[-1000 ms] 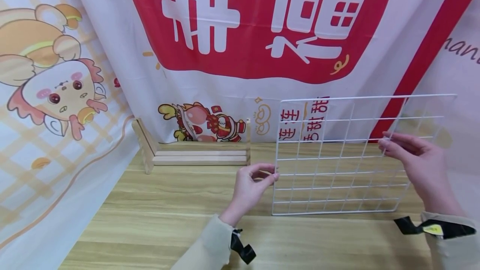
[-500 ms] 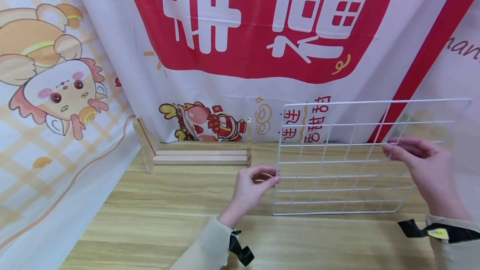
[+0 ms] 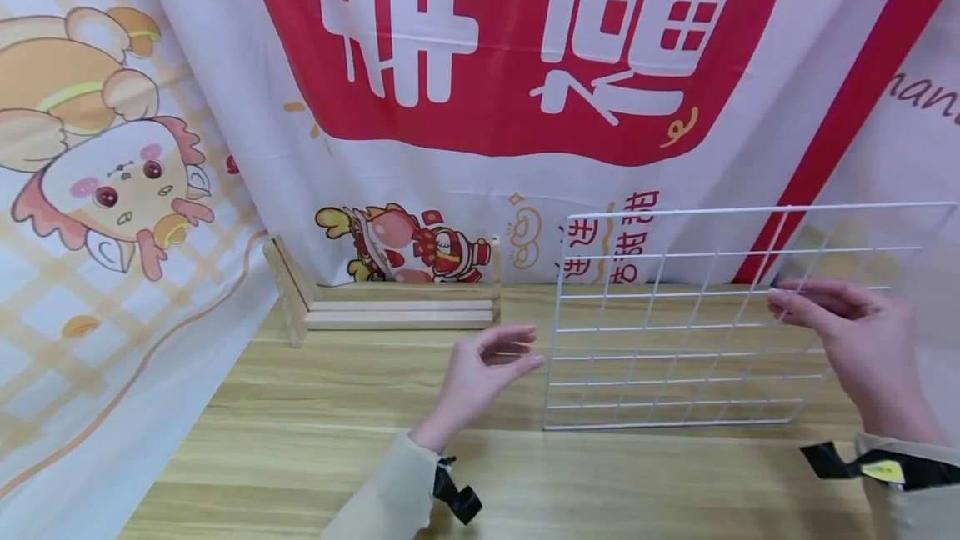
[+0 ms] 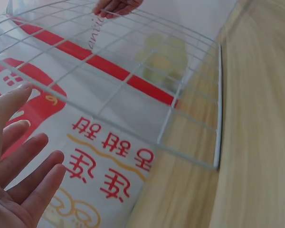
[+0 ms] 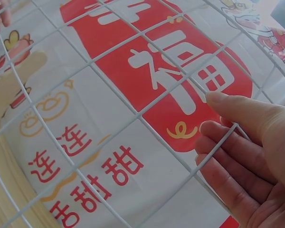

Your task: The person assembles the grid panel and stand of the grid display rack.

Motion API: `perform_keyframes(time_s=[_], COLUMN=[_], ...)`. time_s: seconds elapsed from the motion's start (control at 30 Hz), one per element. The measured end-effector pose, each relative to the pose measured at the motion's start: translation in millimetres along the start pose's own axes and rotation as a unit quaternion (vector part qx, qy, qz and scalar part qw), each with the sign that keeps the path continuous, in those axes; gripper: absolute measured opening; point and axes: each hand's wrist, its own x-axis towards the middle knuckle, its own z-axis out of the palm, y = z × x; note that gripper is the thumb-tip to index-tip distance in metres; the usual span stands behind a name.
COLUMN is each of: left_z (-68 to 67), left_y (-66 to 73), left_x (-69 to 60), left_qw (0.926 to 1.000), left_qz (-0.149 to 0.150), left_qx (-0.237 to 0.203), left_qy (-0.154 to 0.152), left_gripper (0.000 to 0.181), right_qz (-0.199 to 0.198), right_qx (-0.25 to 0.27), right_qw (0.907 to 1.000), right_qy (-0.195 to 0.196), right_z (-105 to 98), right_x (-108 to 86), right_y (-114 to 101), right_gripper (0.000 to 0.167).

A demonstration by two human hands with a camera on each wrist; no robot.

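Observation:
A white wire grid panel point(image 3: 667, 425) stands on its lower edge on the wooden table, tilted, with its upper right part toward the right. My right hand point(image 3: 862, 348) holds a wire of the panel, thumb and fingers pinching it, as the right wrist view also shows at the grid wires point(image 5: 139, 115). My left hand point(image 3: 476, 373) is just left of the panel's left edge, apart from it. In the left wrist view the left hand's fingers point(image 4: 40, 187) are spread, with nothing held.
A wooden stand point(image 3: 401, 323) with an upright at each end sits at the table's back left. White printed cloth point(image 3: 495, 215) hangs behind the table point(image 3: 300, 423), and another cloth point(image 3: 97, 298) covers the left side.
My left hand has let go of the panel's left edge and moved a little left. My right hand has shifted slightly right and down, leaning the panel's upper edge lower and to the right.

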Motion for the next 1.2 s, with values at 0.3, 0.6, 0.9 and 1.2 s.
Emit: perform_keyframes(time_s=[0.3, 0.6, 0.9, 1.2], left_z=[-41.6, -77.3, -124.0, -171.9], left_y=[-22.2, -33.2, -32.5, -26.9], left_x=[-11.7, -18.8, -17.3, -17.7], left_qw=[0.9962, 0.9896, 0.9795, 0.9576], left_qz=[-0.027, -0.047, -0.050, -0.017], left_qx=[0.082, 0.120, 0.151, 0.125], left_qy=[0.012, 0.064, 0.124, 0.259], left_gripper=[0.048, 0.061, 0.066, 0.062], right_qz=[-0.013, -0.018, -0.007, -0.012], right_qx=[-0.026, 0.025, 0.044, 0.034], right_qw=[0.9996, 0.9993, 0.9983, 0.9981], right_qy=[0.007, 0.021, 0.037, 0.049], right_z=[0, 0, -1, -5], right_x=[-2.1, -2.7, -10.2, -19.5], right_y=[3, 3, 0, -2], right_gripper=[0.032, 0.031, 0.029, 0.029])
